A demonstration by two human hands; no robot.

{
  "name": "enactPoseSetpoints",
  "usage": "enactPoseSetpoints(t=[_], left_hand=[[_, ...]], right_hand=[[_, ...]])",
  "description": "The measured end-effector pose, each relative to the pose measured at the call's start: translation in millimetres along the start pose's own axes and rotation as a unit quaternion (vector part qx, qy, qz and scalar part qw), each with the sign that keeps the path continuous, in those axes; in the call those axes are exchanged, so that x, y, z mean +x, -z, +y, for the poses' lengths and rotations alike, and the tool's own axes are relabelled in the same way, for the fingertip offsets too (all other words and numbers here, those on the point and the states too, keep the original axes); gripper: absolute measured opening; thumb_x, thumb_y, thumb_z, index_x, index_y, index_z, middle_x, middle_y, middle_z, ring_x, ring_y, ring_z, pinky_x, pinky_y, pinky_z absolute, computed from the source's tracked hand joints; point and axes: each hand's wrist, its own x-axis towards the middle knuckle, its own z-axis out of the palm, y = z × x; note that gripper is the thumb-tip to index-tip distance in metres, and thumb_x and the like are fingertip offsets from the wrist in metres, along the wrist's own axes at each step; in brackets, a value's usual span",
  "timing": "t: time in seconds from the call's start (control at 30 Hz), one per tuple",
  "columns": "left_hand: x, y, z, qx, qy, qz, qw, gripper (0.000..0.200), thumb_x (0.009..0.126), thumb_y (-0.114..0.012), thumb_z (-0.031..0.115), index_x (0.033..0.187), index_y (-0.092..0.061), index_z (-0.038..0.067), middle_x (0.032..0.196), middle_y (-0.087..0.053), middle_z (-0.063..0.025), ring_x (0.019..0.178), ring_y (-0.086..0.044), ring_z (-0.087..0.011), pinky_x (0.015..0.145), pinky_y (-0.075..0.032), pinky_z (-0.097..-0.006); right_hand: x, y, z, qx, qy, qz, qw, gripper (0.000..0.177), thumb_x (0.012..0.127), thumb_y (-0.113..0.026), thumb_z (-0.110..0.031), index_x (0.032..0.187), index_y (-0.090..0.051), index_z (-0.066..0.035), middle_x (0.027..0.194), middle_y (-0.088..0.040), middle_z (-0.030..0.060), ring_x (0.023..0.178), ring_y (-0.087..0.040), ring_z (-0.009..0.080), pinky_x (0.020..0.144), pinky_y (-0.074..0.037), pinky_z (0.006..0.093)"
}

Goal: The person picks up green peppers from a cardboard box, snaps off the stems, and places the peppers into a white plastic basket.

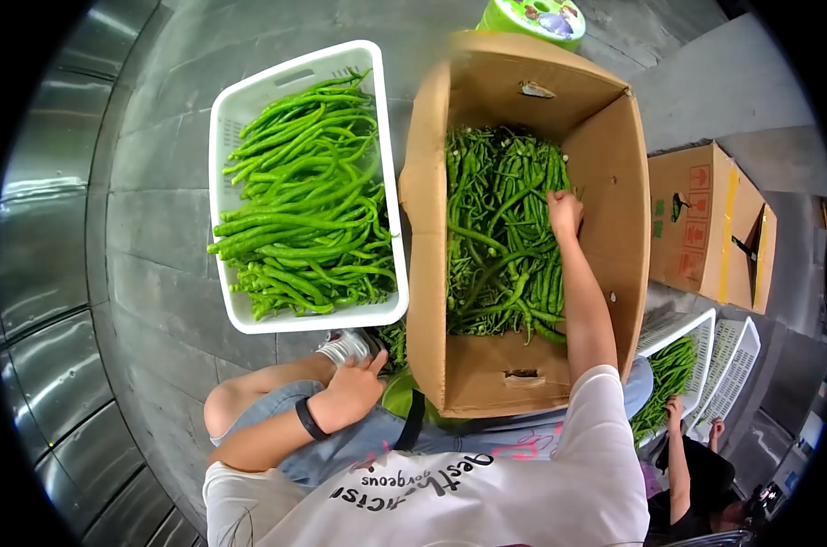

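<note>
A deep cardboard box stands before me, holding a heap of long green chili peppers. Inside it, at the right side of the heap, my right hand has its fingers closed around the end of a pepper; the fingertips are partly hidden. My left hand, with a dark band at the wrist, is over my leg near the box's lower left corner. Its fingers are apart and I see nothing in them. Left of the box, a white plastic basket contains long green peppers laid mostly side by side.
Green stems or peppers lie beside my shoe. A printed green stool stands behind the box. At right are another cardboard carton, white baskets and green peppers, where another person's hand reaches in.
</note>
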Motion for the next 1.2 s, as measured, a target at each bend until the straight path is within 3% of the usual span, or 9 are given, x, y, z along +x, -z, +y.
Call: enactPoseSetpoints(t=[0.13, 0.2, 0.33, 0.37, 0.53, 0.6, 0.77, 1.13, 1.2], left_hand=[[15.2, 29.8, -7.0, 0.038, 0.036, 0.021, 0.998, 0.023, 0.077, -0.059, 0.018, 0.096, -0.064, 0.005, 0.131, -0.047, -0.0187, 0.107, -0.054, -0.0269, 0.092, -0.042, -0.0395], [23.7, 37.7, -13.9, 0.040, 0.063, 0.082, 0.994, 0.028, 0.076, -0.062, 0.020, 0.100, -0.061, 0.005, 0.126, -0.050, -0.0156, 0.106, -0.053, -0.0251, 0.092, -0.041, -0.0372], [22.8, 48.5, -27.6, 0.056, 0.103, 0.126, 0.985, 0.033, 0.076, -0.062, 0.019, 0.106, -0.060, 0.005, 0.121, -0.054, -0.0129, 0.104, -0.053, -0.0237, 0.092, -0.039, -0.0374], [20.5, 47.8, -29.6, 0.065, 0.109, 0.122, 0.984, 0.033, 0.077, -0.062, 0.020, 0.107, -0.060, 0.005, 0.121, -0.054, -0.0130, 0.104, -0.053, -0.0237, 0.092, -0.039, -0.0380], [21.3, 43.3, -23.7, 0.039, 0.107, 0.085, 0.990, 0.032, 0.079, -0.061, 0.021, 0.107, -0.060, 0.007, 0.119, -0.054, -0.0122, 0.102, -0.054, -0.0239, 0.089, -0.040, -0.0388], [25.3, 48.0, -18.5, 0.010, 0.091, 0.097, 0.991, 0.032, 0.079, -0.062, 0.022, 0.108, -0.058, 0.007, 0.116, -0.055, -0.0108, 0.101, -0.054, -0.0233, 0.088, -0.040, -0.0378], [23.9, 63.7, -12.9, -0.006, 0.079, 0.145, 0.986, 0.031, 0.079, -0.062, 0.023, 0.106, -0.056, 0.008, 0.107, -0.058, -0.0076, 0.094, -0.056, -0.0224, 0.081, -0.042, -0.0356], [15.6, 79.9, -6.8, -0.026, 0.063, 0.266, 0.962, 0.022, 0.079, -0.063, 0.021, 0.097, -0.058, 0.010, 0.092, -0.060, -0.0047, 0.086, -0.060, -0.0226, 0.070, -0.046, -0.0363], [11.8, 79.4, -10.1, -0.033, 0.068, 0.277, 0.958, 0.020, 0.079, -0.063, 0.020, 0.096, -0.059, 0.010, 0.091, -0.060, -0.0040, 0.084, -0.060, -0.0220, 0.069, -0.047, -0.0360]], right_hand=[[-20.5, -34.4, -41.7, -0.097, -0.040, -0.156, 0.982, 0.050, 0.073, -0.067, -0.051, 0.088, -0.067, -0.003, 0.094, -0.066, 0.0202, 0.087, -0.063, 0.0381, 0.076, -0.051, 0.0443], [-36.9, -56.4, -52.0, -0.096, -0.055, -0.107, 0.988, 0.054, 0.072, -0.068, -0.051, 0.095, -0.066, -0.002, 0.097, -0.065, 0.0208, 0.091, -0.063, 0.0378, 0.080, -0.050, 0.0448], [-37.7, -75.0, -55.7, 0.056, -0.049, 0.005, 0.997, 0.037, 0.080, -0.059, -0.032, 0.099, -0.057, -0.001, 0.093, -0.063, 0.0269, 0.089, -0.060, 0.0428, 0.079, -0.048, 0.0490], [-36.2, -72.6, -50.6, 0.124, -0.048, -0.064, 0.989, 0.031, 0.080, -0.055, -0.025, 0.098, -0.052, -0.001, 0.090, -0.062, 0.0283, 0.089, -0.059, 0.0441, 0.079, -0.047, 0.0500], [-101.6, -36.9, -38.3, -0.136, 0.257, -0.160, 0.943, 0.044, 0.071, -0.069, -0.033, 0.102, -0.055, -0.005, 0.096, -0.061, 0.0218, 0.086, -0.061, 0.0399, 0.074, -0.051, 0.0478], [-126.0, -43.8, -36.9, -0.175, 0.241, -0.199, 0.934, 0.055, 0.064, -0.076, -0.035, 0.106, -0.055, -0.006, 0.098, -0.061, 0.0189, 0.085, -0.062, 0.0376, 0.073, -0.052, 0.0463], [-124.5, -67.5, -51.7, -0.193, 0.120, -0.192, 0.955, 0.033, 0.066, -0.075, -0.029, 0.085, -0.068, -0.004, 0.091, -0.065, 0.0206, 0.085, -0.064, 0.0358, 0.073, -0.053, 0.0441], [-139.7, -82.2, -56.5, -0.066, 0.044, -0.230, 0.970, 0.056, 0.058, -0.076, -0.042, 0.102, -0.066, -0.009, 0.106, -0.062, 0.0216, 0.100, -0.060, 0.0362, 0.085, -0.049, 0.0442], [-144.8, -81.8, -56.8, -0.064, 0.073, -0.176, 0.979, 0.048, 0.063, -0.074, -0.038, 0.100, -0.066, -0.007, 0.096, -0.066, 0.0188, 0.089, -0.064, 0.0334, 0.078, -0.051, 0.0420]])
